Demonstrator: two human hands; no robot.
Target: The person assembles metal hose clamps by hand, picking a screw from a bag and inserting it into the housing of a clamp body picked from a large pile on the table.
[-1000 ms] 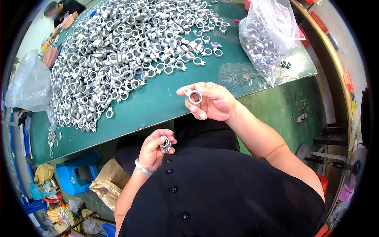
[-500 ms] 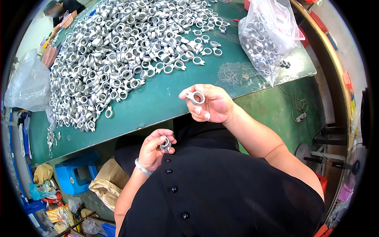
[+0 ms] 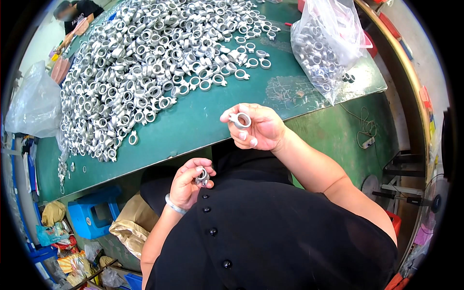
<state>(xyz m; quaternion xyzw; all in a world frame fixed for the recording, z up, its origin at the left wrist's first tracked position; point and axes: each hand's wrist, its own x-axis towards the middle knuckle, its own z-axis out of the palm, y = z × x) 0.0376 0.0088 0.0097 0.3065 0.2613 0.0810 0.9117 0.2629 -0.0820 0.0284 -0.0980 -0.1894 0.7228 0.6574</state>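
Observation:
A silver-grey metal ring clamp (image 3: 244, 119) with a small lug is pinched in my right hand (image 3: 265, 129), raised just past the table's near edge, its round opening turned toward me. Lower and to the left, close to my body, my left hand (image 3: 186, 182) is closed around another metal ring clamp (image 3: 202, 176), partly covered by the fingers. A large heap of similar ring clamps (image 3: 145, 63) covers much of the green table (image 3: 193, 125), with several loose ones along its near side.
A clear plastic bag of ring clamps (image 3: 321, 53) stands on the table's right end. Another clear bag (image 3: 34, 104) sits at the left. Below are a blue stool (image 3: 79, 220) and a brown sack (image 3: 133, 222). Across the table at far left is another person (image 3: 82, 12).
Both hands stay nearly still with the same ring clamps in them. The far-left person's arm has shifted slightly.

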